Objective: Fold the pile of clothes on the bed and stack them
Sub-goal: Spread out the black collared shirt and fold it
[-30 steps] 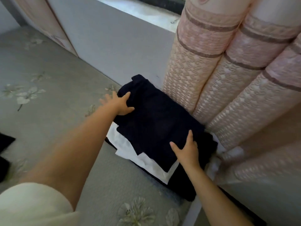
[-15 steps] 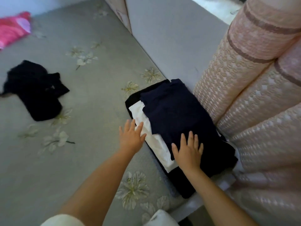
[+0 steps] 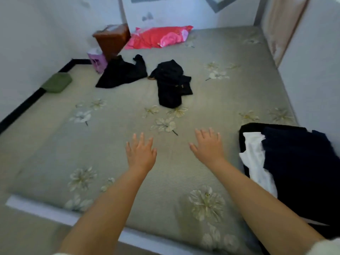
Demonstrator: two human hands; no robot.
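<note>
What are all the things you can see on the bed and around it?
Stack of folded clothes: one stack, dark navy on top with white under it, at the bed's right edge.
Unfolded black clothes: two, one crumpled near the middle, one spread out to its left.
Pillow: one, red and pink, at the far end.
Box: one, brown, tilted, far left.
Bag: one, purple, below the box.
Cushion: one, green, at the left edge.
Bed: one, grey-green with pale flowers.
Left hand: open, empty, above the bed.
Right hand: open, empty, beside the stack.
</note>
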